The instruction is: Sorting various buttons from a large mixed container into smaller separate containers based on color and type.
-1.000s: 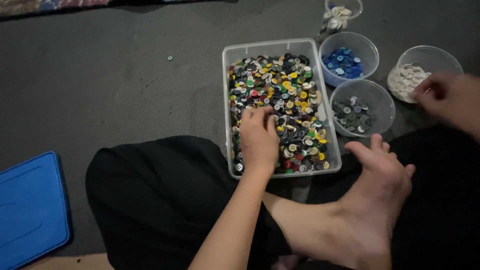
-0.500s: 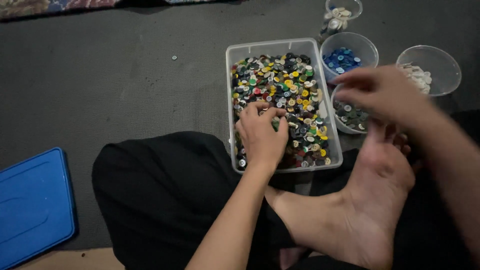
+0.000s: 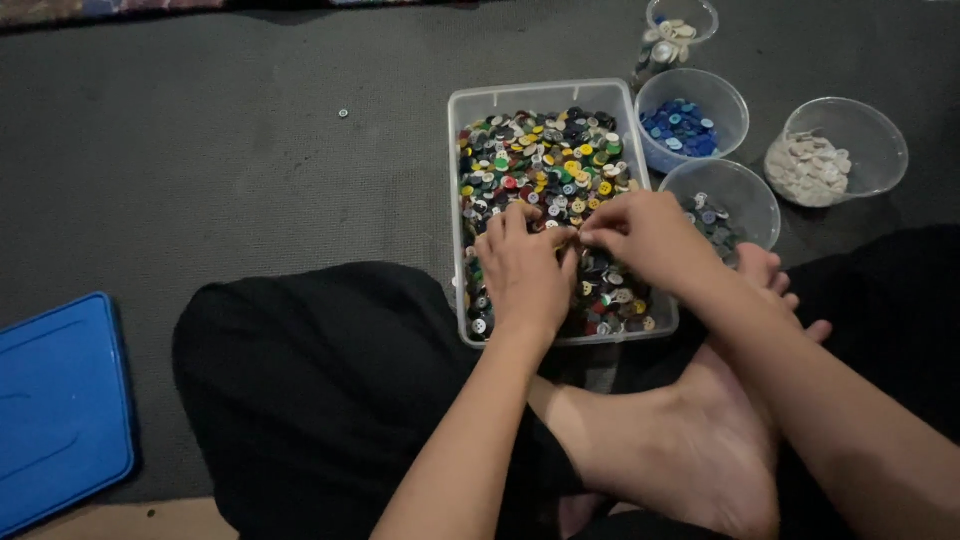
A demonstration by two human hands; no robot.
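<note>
Head view, looking down at a person sitting on a dark grey floor mat (image 3: 230, 180) with legs folded, a bare foot (image 3: 690, 440) turned up in front of them. A clear rectangular plastic tub (image 3: 455, 180) stands on the mat just beyond the foot, filled with a thick layer of mixed buttons (image 3: 545, 155) in green, yellow, red, black and white.

Both hands are down in the near half of the tub, touching the buttons. The left hand (image 3: 525, 275) lies palm down with its fingers (image 3: 520, 222) curled onto the pile. The right hand (image 3: 645, 240) comes in from the right, its fingers (image 3: 597, 222) drawn together at the tips. The two sets of fingertips meet in the middle of the tub; whether either pinches a button cannot be told, since the tips are too small and dark.

Right of the tub stand round clear cups: one with blue buttons (image 3: 680, 130), one with grey buttons (image 3: 720, 215) just beside the right wrist, one with cream buttons (image 3: 805, 165) further right, and a small one with pale buttons (image 3: 672, 38) at the top edge. A single loose button (image 3: 343, 114) lies on the mat well left of the tub. A blue plastic lid (image 3: 60, 400) lies flat at the far left.
</note>
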